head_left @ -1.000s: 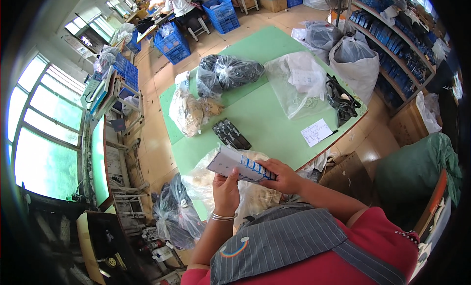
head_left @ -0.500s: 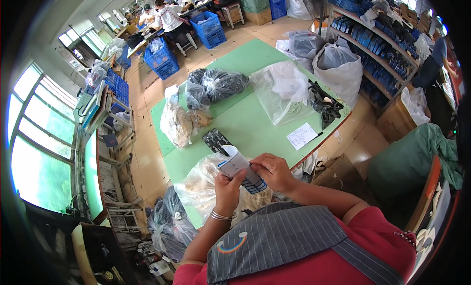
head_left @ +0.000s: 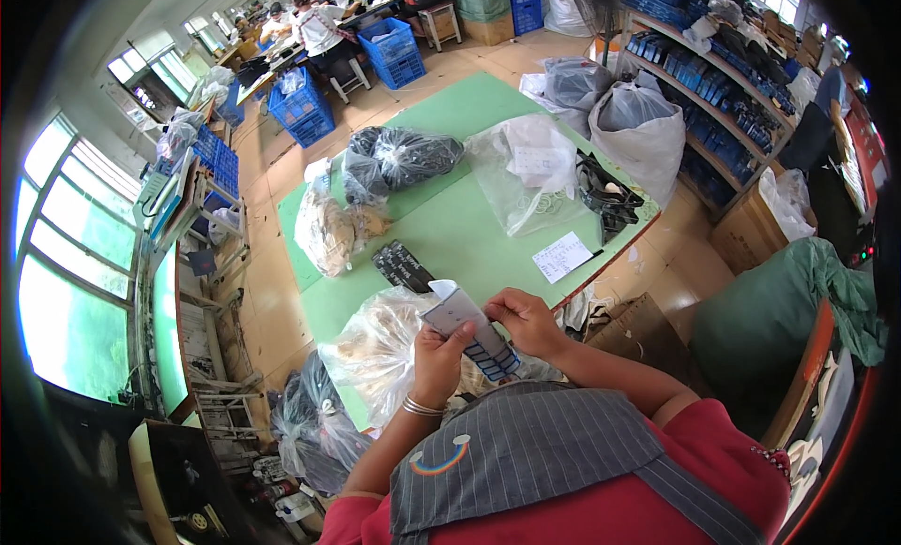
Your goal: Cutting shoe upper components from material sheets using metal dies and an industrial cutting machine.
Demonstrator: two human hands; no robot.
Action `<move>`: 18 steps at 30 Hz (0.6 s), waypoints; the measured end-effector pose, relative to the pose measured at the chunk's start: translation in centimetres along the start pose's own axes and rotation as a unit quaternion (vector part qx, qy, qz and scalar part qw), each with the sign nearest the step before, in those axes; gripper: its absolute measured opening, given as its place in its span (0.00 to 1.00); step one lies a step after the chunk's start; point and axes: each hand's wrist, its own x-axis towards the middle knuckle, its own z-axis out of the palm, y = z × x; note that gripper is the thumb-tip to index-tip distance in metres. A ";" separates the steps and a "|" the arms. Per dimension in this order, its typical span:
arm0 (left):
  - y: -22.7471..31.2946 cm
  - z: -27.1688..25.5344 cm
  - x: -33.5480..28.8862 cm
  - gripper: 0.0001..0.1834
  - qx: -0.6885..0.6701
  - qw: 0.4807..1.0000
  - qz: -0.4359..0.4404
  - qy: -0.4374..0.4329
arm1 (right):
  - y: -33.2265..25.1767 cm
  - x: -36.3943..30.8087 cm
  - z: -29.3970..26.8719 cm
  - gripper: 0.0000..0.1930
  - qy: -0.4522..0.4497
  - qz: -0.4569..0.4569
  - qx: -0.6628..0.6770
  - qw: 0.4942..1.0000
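Observation:
My left hand (head_left: 439, 353) grips a folded stack of white sheets (head_left: 452, 312), its thumb lying across the front. Dark and blue rectangles line the stack's lower end. Close to the stack's right edge is my right hand (head_left: 522, 318), fingers curled together; whatever they pinch is hidden. Beneath both hands, a clear plastic bag (head_left: 371, 343) with beige contents lies on the green table (head_left: 450, 217). Just beyond the stack rests a black strip with pale print (head_left: 402, 266).
Farther up the table lie a bag of beige pieces (head_left: 324, 234), bags of dark pieces (head_left: 408, 158), a clear bag with pale loops (head_left: 526, 179), black straps (head_left: 605, 198) and a written paper (head_left: 561, 256). Shelves (head_left: 713, 104) stand at right; blue crates (head_left: 300, 109) and seated people are behind.
The stack and my left hand stay nearly in place. My right hand has shifted slightly up and its fingers have curled in more. The whole view has moved a little.

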 end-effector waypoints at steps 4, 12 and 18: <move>0.0 0.9 -0.5 0.10 -0.066 0.997 -0.003 0.033 | 1.9 -0.1 -0.2 0.08 -0.007 0.106 0.123 0.987; -0.3 0.4 -0.8 0.10 -0.185 0.980 -0.037 0.063 | 3.7 -1.3 -1.0 0.26 -0.086 0.258 0.415 0.868; -2.9 -1.3 0.1 0.13 -0.180 0.979 -0.085 0.028 | 5.8 -2.0 -1.7 0.29 -0.155 0.258 0.534 0.790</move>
